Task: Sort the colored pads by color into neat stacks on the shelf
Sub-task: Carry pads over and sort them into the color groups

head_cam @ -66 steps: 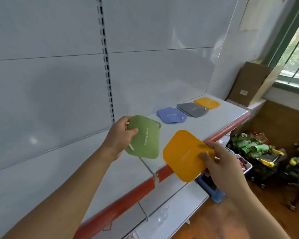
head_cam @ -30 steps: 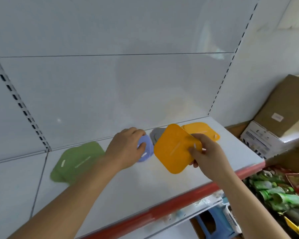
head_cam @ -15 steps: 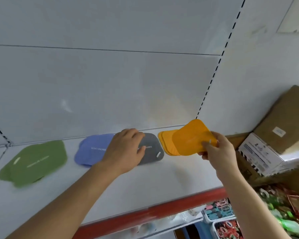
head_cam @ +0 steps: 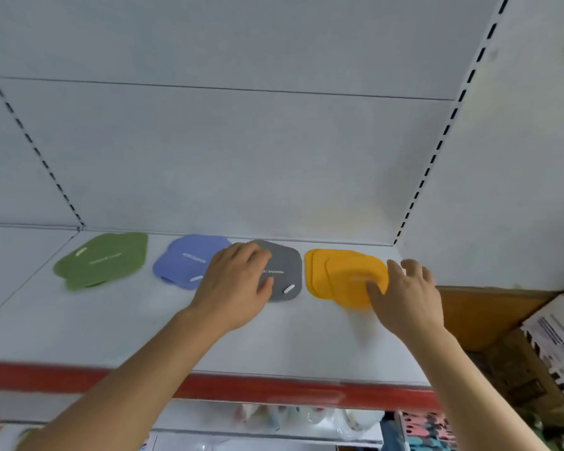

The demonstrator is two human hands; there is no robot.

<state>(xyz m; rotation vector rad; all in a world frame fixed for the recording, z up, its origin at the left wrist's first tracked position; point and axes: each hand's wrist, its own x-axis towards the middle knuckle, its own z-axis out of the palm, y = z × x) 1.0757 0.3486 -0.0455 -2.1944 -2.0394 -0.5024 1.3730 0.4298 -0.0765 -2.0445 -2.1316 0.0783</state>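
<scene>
Left hand [head_cam: 238,281] lies relaxed on grey pad [head_cam: 282,271]; right hand [head_cam: 404,294], fingers spread, presses skewed top orange pad [head_cam: 349,278], which may slide off-stack.

The white shelf [head_cam: 111,330] (red strip along its front edge) carried four piles in a row: green pads [head_cam: 101,260], blue pads [head_cam: 186,260], grey pad [head_cam: 284,268], orange pads [head_cam: 342,275].

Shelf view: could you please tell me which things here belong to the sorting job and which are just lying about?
Job: green pads, blue pads, grey pad, orange pads, shelf, left hand, right hand.

Lying about: cardboard boxes, goods below.
</scene>
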